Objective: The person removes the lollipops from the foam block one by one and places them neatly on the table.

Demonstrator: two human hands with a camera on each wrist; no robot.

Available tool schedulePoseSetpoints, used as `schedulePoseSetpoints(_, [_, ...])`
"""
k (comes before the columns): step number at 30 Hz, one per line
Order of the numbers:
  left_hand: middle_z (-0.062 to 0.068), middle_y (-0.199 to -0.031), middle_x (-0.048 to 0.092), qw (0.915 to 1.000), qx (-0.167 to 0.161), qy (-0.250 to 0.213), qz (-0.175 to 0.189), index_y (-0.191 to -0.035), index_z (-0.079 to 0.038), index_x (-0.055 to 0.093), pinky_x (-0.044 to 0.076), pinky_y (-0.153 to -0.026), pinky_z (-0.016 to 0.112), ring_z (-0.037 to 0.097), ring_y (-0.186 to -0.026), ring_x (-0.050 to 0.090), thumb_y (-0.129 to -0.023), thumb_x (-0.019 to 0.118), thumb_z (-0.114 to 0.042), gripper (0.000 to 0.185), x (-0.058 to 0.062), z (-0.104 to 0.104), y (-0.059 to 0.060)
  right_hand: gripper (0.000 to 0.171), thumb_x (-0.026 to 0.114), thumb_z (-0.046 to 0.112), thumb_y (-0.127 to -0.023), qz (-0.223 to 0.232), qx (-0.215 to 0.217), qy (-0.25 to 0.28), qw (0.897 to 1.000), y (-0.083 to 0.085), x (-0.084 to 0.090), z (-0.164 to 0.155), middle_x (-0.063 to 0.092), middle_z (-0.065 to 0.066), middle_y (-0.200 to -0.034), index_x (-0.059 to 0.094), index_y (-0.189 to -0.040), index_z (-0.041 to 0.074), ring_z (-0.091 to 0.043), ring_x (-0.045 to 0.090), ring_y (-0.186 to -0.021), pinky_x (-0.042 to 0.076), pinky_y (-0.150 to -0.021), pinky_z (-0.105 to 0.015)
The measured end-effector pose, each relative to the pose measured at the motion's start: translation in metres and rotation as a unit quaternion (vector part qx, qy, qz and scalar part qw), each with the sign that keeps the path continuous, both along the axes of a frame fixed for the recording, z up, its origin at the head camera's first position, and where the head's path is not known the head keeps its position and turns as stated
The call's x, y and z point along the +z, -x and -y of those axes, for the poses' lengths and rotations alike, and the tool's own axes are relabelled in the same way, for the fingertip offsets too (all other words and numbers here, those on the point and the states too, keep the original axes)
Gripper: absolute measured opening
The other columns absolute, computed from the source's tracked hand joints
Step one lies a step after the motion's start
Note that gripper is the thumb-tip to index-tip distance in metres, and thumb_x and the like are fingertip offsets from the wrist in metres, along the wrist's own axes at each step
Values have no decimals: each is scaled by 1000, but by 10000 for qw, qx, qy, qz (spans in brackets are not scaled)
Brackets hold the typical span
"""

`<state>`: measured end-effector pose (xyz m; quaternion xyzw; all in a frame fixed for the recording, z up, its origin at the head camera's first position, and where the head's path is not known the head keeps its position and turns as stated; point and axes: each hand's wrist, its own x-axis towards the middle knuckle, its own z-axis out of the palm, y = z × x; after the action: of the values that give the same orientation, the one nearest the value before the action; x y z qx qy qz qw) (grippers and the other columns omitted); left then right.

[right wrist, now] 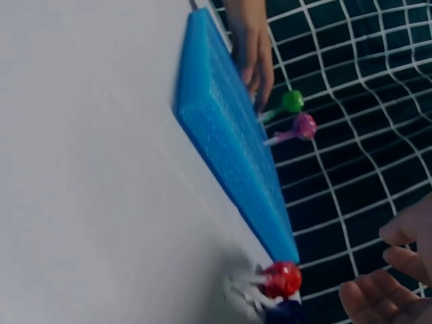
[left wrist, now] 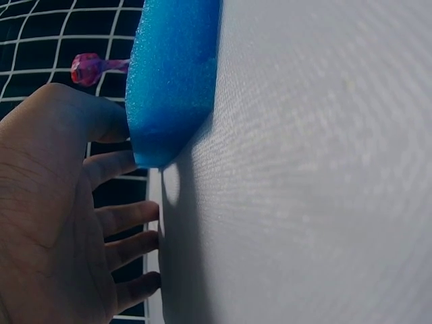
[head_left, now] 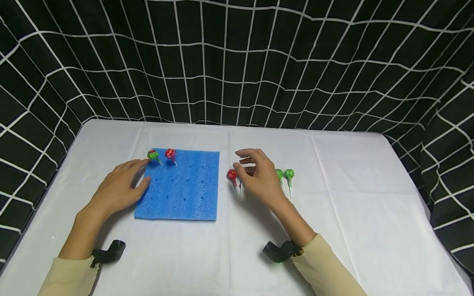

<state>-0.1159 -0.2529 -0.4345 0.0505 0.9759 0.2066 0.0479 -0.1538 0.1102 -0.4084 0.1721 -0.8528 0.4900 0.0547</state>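
Head view: left hand point(head_left: 118, 187) rests open on blue foam point(head_left: 185, 193); right hand point(head_left: 259, 176) hovers open, empty, over lollipops point(head_left: 232, 176).

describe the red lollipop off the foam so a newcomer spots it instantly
Start at the blue foam pad on the white table. Just off its right edge, by the right hand, lies a red lollipop. The other loose lollipops beyond the hand are green.

Bright, even light from above. Soft gray shadows under both hands and beside the blue foam point(left wrist: 172, 74). No strong glare on the white cloth point(head_left: 352, 185). Sharp in the head view, bent at the edges. Blurry and grainy up close in both wrist views.
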Motion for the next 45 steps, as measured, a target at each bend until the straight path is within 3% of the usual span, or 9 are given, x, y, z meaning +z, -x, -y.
schedulePoseSetpoints(12, [30,-163,42,10000,13,0,66,-161,-6,42,29,-123,75,56,-152,34,-107,53,-34,62,1,3,-3,32,70,6,-98,169,399,92,9990,2,-1,39,65,-25,-127,67,-129,-3,-35,74,-111,66,-91,-44])
schedulePoseSetpoints(22, [30,-162,44,10000,57,32,72,-160,-6,43,30,-122,76,56,-151,36,-106,55,-33,62,-6,5,-11,33,69,4,-98,264,834,97,9961,1,-20,70,67,-25,-127,66,-129,-5,-34,73,-112,66,-93,-42])
schedulePoseSetpoints(28, [29,-162,44,10000,52,23,15,-160,-6,44,29,-123,75,55,-152,36,-106,55,-33,61,-7,2,-8,33,69,6,-98,261,946,-110,9951,6,-23,84,68,-22,-128,66,-129,-5,-31,74,-115,65,-96,-38])
schedulePoseSetpoints(36, [28,-162,45,10000,10,14,-89,-160,-7,44,30,-123,74,54,-152,37,-106,54,-33,61,-3,1,1,34,70,10,-99,-46,878,-327,9956,16,-16,98,72,-20,-128,67,-130,-3,-32,75,-113,64,-98,-43])
schedulePoseSetpoints(45, [28,-162,45,10000,9,45,-50,-160,-7,43,30,-123,74,54,-152,37,-106,55,-33,62,-1,2,5,36,71,7,-98,386,1035,-27,9939,27,-19,117,73,-18,-128,65,-134,1,-28,75,-113,64,-96,-32])
